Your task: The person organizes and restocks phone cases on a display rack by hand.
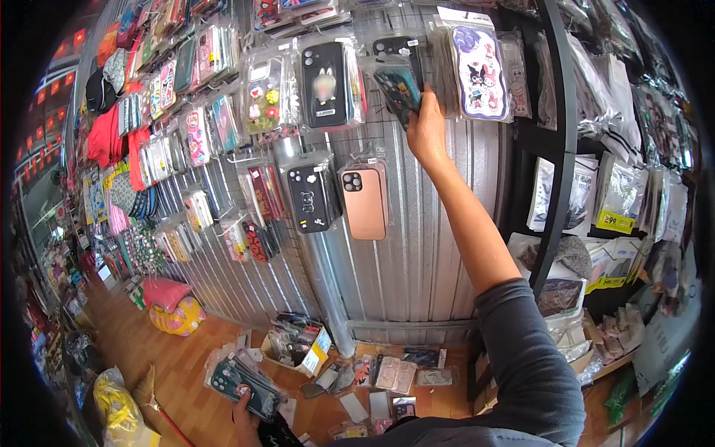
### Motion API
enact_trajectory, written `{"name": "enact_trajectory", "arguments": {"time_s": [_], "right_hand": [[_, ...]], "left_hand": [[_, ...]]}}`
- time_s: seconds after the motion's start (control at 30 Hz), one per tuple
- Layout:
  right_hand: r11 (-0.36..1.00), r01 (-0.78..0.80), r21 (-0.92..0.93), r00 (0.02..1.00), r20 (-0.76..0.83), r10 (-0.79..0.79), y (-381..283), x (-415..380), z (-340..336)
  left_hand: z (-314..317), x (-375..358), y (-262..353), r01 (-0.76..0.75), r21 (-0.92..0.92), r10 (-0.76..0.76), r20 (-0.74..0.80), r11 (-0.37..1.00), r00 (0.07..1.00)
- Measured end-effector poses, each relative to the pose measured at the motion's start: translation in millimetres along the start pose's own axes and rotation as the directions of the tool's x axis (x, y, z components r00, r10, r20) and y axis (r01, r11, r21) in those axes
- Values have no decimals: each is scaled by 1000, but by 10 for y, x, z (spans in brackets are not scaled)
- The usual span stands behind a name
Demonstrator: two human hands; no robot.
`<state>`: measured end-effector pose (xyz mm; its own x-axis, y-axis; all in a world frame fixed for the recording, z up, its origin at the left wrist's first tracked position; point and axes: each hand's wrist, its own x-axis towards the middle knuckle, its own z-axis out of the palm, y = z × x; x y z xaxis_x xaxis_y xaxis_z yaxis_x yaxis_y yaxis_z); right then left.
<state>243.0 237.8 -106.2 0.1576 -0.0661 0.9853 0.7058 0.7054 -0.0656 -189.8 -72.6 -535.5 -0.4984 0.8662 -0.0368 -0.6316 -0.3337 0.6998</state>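
My right hand (427,127) is raised to the wall display and grips a packaged dark green phone case (398,89) that hangs among others near the top. A white cartoon-print case (479,63) hangs just to its right, a black case (325,84) to its left. Down low, my left hand (246,417) holds a stack of dark packaged phone cases (242,381) near the floor. A pink case (364,203) and a black bear case (308,197) hang on the corrugated metal wall (417,261) below my raised arm.
Loose packaged cases (395,372) and an open cardboard box (298,344) lie on the wooden floor. A black shelf frame (555,171) with bagged goods and yellow price tags stands at the right. Clothes and more cases hang along the left wall. A yellow bag (119,406) sits bottom left.
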Motion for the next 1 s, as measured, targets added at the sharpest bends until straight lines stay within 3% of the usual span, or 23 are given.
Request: {"name": "enact_trajectory", "arguments": {"time_s": [0.13,0.43,0.77,1.0], "right_hand": [[1000,-2,29,1000,-14,3,91,-34,12],[997,-6,81,1000,-14,7,0,-55,-131],[995,-86,42,996,22,85,-276,-111,-246],[988,-120,-97,991,-72,113,-497,93,-388]], "left_hand": [[169,-65,86,-10,26,10,-2,1000,1000],[792,-34,405,6,79,-21,181,997,983],[432,-84,357,-63,126,45,144,990,989],[-73,-226,691,-144,71,142,37,987,989]]}}
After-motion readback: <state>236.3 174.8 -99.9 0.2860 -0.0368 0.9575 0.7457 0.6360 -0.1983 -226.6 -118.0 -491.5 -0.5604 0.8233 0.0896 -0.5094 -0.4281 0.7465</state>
